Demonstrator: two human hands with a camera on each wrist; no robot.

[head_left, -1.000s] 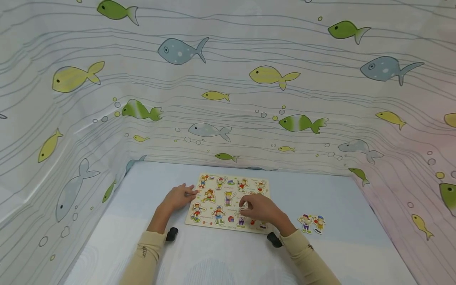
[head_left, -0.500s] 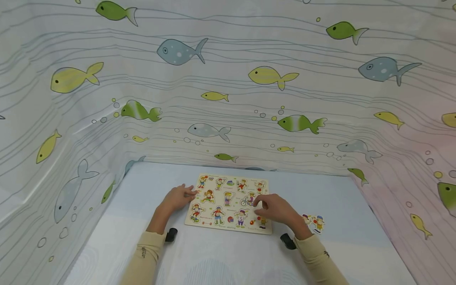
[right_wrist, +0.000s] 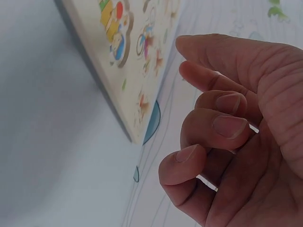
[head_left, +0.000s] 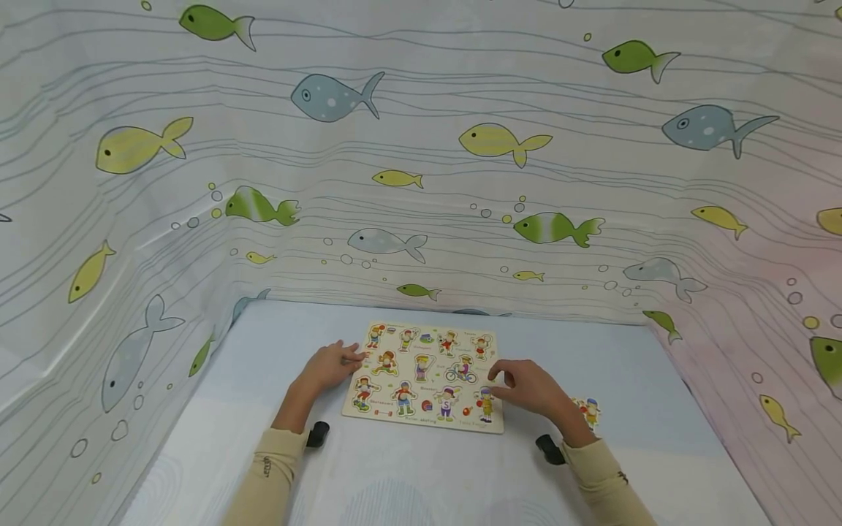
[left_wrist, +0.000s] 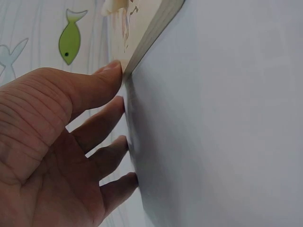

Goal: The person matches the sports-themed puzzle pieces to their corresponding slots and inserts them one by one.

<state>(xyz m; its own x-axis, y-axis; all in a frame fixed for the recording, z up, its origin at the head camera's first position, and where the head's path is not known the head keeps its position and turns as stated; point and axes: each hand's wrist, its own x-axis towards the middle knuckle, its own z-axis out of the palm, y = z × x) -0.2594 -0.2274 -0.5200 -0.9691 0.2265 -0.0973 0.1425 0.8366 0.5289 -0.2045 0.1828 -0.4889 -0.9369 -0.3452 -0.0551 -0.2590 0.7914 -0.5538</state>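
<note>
A cream wooden peg-style puzzle board (head_left: pixel 401 336) with cartoon sports figures lies flat on the table. Its left edge is touched by my left hand (head_left: pixel 327 365); in the left wrist view that hand's thumb (left_wrist: pixel 106 82) rests at the board's corner and the other fingers reach toward the table. Just off the right edge, my right hand (head_left: pixel 526 383) hovers with fingers loosely bent and nothing between them, as the right wrist view also shows. A figure piece in blue and yellow (right_wrist: pixel 116 28) sits near that edge of the board.
Loose figure pieces (head_left: pixel 591 410) lie on the table to the right, partly hidden behind my right wrist. The pale blue table (head_left: pixel 408 482) meets a fish-patterned cloth wall (head_left: pixel 316 277) at the back and on both sides.
My right hand has moved right, from over the middle-right of the board to beyond its right edge, uncovering the cyclist and lower-right figures. The left hand stays in place.
</note>
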